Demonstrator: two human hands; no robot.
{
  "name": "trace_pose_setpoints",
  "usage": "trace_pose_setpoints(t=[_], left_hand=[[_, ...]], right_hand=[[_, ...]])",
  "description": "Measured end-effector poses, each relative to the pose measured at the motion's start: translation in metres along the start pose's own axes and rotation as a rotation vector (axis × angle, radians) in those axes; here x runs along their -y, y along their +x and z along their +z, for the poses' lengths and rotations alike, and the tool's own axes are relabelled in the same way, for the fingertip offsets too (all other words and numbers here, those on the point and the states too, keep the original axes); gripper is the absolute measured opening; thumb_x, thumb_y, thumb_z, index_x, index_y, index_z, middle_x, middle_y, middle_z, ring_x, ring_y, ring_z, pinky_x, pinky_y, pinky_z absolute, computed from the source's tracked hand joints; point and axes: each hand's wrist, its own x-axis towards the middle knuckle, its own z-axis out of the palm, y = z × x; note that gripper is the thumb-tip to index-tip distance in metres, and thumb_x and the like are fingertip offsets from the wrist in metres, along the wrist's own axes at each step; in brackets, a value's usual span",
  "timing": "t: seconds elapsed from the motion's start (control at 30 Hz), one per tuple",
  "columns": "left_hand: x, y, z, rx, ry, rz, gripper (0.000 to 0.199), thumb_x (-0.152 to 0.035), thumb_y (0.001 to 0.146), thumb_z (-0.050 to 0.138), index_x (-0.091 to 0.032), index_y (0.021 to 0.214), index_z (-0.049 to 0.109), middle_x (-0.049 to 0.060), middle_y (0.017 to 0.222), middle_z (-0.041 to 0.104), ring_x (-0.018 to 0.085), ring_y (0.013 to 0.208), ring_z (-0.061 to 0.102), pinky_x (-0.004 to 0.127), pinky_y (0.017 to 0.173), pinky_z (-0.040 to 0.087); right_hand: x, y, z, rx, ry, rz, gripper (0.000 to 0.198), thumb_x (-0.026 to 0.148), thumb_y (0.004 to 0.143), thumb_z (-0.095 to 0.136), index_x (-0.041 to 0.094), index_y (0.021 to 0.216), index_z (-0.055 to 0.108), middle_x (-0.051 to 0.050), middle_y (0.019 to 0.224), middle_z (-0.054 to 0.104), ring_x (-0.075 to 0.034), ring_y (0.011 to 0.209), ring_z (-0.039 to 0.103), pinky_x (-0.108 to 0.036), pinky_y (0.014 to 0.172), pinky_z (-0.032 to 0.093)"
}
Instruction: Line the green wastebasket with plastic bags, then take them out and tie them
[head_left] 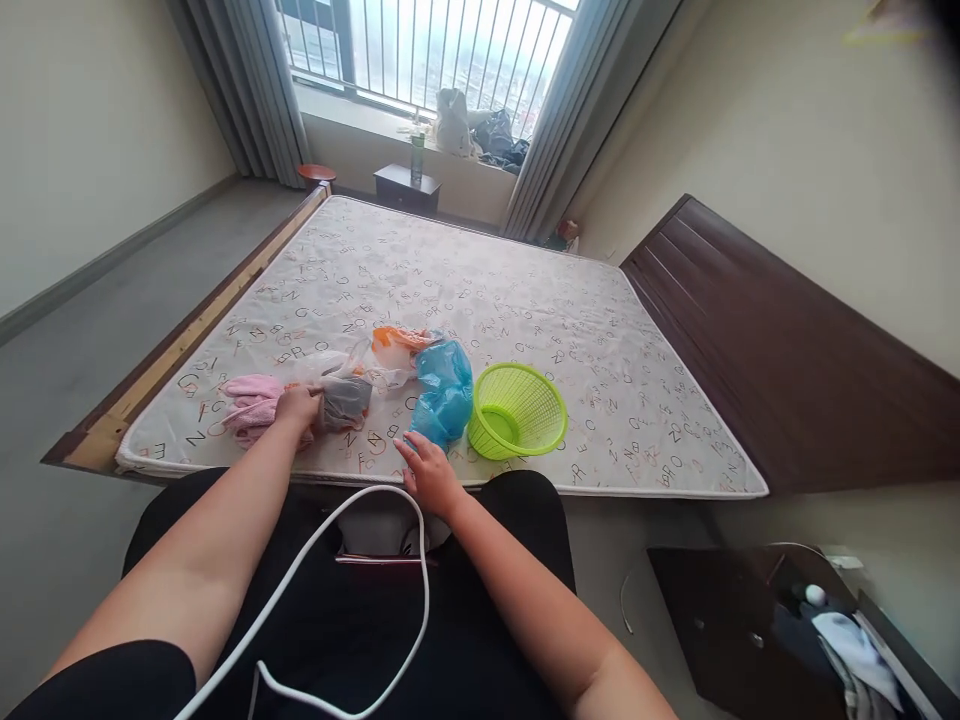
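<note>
My left hand (298, 405) is closed on the edge of a crumpled grey plastic bag (346, 400) on the mattress. Just left of that hand, pink folded cloth (251, 402) lies partly behind my wrist. My right hand (429, 472) is at the mattress's front edge with its fingers apart, holding nothing. Its fingertips are close to a puffed-up blue plastic bag (442, 390); whether they touch it I cannot tell. Behind the bags lies a white and orange plastic bag (396, 345). A bright green plastic basket (555, 408) leans tilted to the right of the blue bag.
The letter-printed mattress (480, 270) spans the bed, with a dark headboard (795, 370) on the right. A white cable (424, 590) loops in front of my body. A dark bedside cabinet (720, 610) stands at lower right, and a small table (405, 188) is by the window.
</note>
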Motion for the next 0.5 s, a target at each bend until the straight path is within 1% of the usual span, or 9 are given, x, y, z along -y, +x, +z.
trace_pose_setpoints(t=[0.07, 0.13, 0.23, 0.3, 0.33, 0.37, 0.4, 0.47, 0.5], left_hand=[[-0.021, -0.012, 0.001, -0.035, -0.001, -0.052, 0.027, -0.031, 0.075, 0.066, -0.013, 0.092, 0.076, 0.015, 0.087, 0.077, 0.032, 0.093, 0.071, 0.039, 0.085, 0.054], [-0.048, -0.036, -0.001, -0.07, -0.043, 0.004, 0.036, -0.037, 0.081, 0.061, -0.015, 0.104, 0.078, 0.012, 0.092, 0.078, 0.027, 0.089, 0.071, 0.034, 0.079, 0.054], [-0.086, -0.1, -0.013, -0.118, -0.11, 0.311, 0.035, -0.04, 0.084, 0.06, -0.02, 0.106, 0.079, 0.008, 0.105, 0.077, 0.025, 0.098, 0.07, 0.033, 0.091, 0.054], [-0.103, -0.15, -0.026, -0.081, -0.109, 0.476, 0.031, -0.043, 0.086, 0.061, -0.022, 0.101, 0.078, 0.008, 0.111, 0.076, 0.025, 0.107, 0.069, 0.034, 0.1, 0.053], [-0.107, -0.173, -0.032, -0.044, -0.101, 0.511, 0.03, -0.044, 0.087, 0.061, -0.023, 0.102, 0.077, 0.008, 0.11, 0.075, 0.026, 0.106, 0.069, 0.034, 0.099, 0.053], [-0.109, -0.193, -0.037, 0.009, -0.087, 0.512, 0.033, -0.044, 0.086, 0.062, -0.024, 0.107, 0.077, 0.007, 0.109, 0.075, 0.026, 0.104, 0.069, 0.034, 0.097, 0.054], [-0.108, -0.208, -0.042, 0.072, -0.078, 0.489, 0.04, -0.046, 0.087, 0.061, -0.025, 0.117, 0.076, 0.007, 0.11, 0.075, 0.026, 0.102, 0.07, 0.034, 0.094, 0.055], [-0.102, -0.226, -0.051, 0.184, -0.041, 0.409, 0.056, -0.051, 0.09, 0.056, -0.028, 0.14, 0.068, 0.006, 0.107, 0.076, 0.027, 0.099, 0.071, 0.034, 0.088, 0.055], [-0.097, -0.228, -0.054, 0.233, -0.011, 0.361, 0.062, -0.054, 0.092, 0.052, -0.029, 0.148, 0.062, 0.005, 0.103, 0.076, 0.028, 0.096, 0.071, 0.035, 0.085, 0.055]], right_hand=[[0.006, -0.019, -0.005, -0.043, 0.053, 0.043, 0.061, 0.016, 0.093, 0.058, 0.021, 0.154, 0.054, -0.018, 0.155, 0.055, -0.031, 0.146, 0.05, -0.051, 0.12, 0.045], [0.012, -0.022, -0.017, -0.139, 0.134, 0.1, 0.057, 0.016, 0.096, 0.055, 0.021, 0.152, 0.054, -0.017, 0.151, 0.058, -0.029, 0.143, 0.054, -0.05, 0.121, 0.045], [0.026, 0.002, -0.043, -0.315, 0.233, 0.147, 0.061, 0.026, 0.098, 0.06, 0.024, 0.158, 0.044, -0.016, 0.157, 0.051, -0.029, 0.149, 0.047, -0.05, 0.123, 0.042], [0.039, 0.025, -0.061, -0.387, 0.237, 0.159, 0.08, 0.035, 0.091, 0.074, 0.022, 0.161, 0.037, -0.019, 0.163, 0.043, -0.033, 0.154, 0.039, -0.052, 0.124, 0.04], [0.046, 0.036, -0.069, -0.383, 0.221, 0.159, 0.084, 0.035, 0.087, 0.079, 0.019, 0.159, 0.039, -0.02, 0.16, 0.045, -0.035, 0.152, 0.041, -0.052, 0.123, 0.041], [0.052, 0.044, -0.076, -0.357, 0.202, 0.157, 0.078, 0.032, 0.085, 0.079, 0.017, 0.154, 0.046, -0.021, 0.153, 0.052, -0.036, 0.146, 0.047, -0.052, 0.12, 0.043], [0.058, 0.05, -0.081, -0.316, 0.184, 0.156, 0.063, 0.027, 0.086, 0.076, 0.016, 0.145, 0.055, -0.019, 0.142, 0.061, -0.035, 0.137, 0.055, -0.05, 0.116, 0.047], [0.066, 0.053, -0.088, -0.252, 0.171, 0.146, 0.034, 0.015, 0.089, 0.062, 0.018, 0.122, 0.068, -0.013, 0.118, 0.072, -0.03, 0.116, 0.065, -0.044, 0.104, 0.053], [0.069, 0.05, -0.09, -0.245, 0.182, 0.135, 0.03, 0.011, 0.088, 0.057, 0.02, 0.114, 0.07, -0.011, 0.111, 0.072, -0.028, 0.109, 0.066, -0.041, 0.1, 0.054]])
